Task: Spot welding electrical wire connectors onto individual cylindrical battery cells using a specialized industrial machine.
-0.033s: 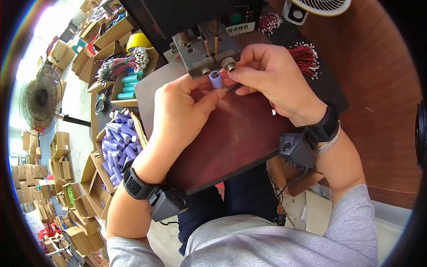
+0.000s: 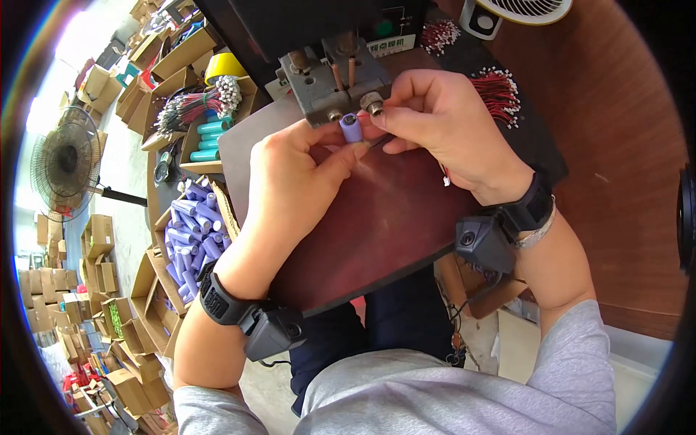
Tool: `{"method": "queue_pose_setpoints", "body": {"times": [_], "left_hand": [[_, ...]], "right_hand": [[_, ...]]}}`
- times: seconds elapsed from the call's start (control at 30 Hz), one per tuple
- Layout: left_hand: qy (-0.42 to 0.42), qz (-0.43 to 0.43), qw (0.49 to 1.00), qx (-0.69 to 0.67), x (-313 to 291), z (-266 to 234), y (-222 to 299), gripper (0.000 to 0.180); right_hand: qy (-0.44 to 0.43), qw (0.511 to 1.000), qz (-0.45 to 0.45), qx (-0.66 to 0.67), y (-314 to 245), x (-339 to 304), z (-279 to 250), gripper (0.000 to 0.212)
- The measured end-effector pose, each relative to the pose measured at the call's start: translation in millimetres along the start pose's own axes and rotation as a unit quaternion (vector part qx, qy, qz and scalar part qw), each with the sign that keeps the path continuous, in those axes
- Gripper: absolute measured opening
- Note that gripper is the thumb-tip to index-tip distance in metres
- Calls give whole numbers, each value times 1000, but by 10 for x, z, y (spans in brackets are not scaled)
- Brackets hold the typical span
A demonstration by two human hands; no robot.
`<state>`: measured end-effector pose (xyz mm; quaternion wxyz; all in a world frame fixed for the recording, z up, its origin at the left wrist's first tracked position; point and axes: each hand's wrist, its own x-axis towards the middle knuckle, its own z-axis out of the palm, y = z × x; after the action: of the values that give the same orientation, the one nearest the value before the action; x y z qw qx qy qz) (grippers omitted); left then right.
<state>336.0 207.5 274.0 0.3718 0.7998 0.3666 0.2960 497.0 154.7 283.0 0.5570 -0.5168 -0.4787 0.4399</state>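
Just under the metal head [image 2: 326, 90] of a spot welding machine, a purple cylindrical battery cell [image 2: 351, 130] is pinched between the thumb and fingers of my left hand [image 2: 293, 163]. One end of the cell faces up toward the machine. Close beside it on the right, my right hand [image 2: 449, 127] has thumb and forefinger pressed together on a thin red and black wire lead. The lead's small white connector [image 2: 446, 182] hangs below that palm. Where the wire meets the cell is too small to make out.
At left, a cardboard box holds many purple cells [image 2: 192, 232]; behind it are teal cells [image 2: 209, 143] and bundled wires [image 2: 199, 107]. More red-black leads [image 2: 496, 98] lie right of the machine. The dark reddish worktop [image 2: 362, 232] spreads beneath my hands. A white fan [image 2: 525, 9] stands at the far right.
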Motion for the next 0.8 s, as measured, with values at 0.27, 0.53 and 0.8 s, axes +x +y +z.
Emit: {"method": "queue_pose_setpoints", "body": {"times": [0.27,0.53,0.8], "left_hand": [[19,4,998,-66,-4,37,-30,20],[7,2,1000,-7,-4,13,-23,20],[20,-2,1000,-24,4,28,-15,22]], "right_hand": [[-8,1000,13,-15,16,7,-20,13],[-5,1000,20,5,-10,-3,-8,12],[5,1000,7,-2,-1,3,3,12]]}}
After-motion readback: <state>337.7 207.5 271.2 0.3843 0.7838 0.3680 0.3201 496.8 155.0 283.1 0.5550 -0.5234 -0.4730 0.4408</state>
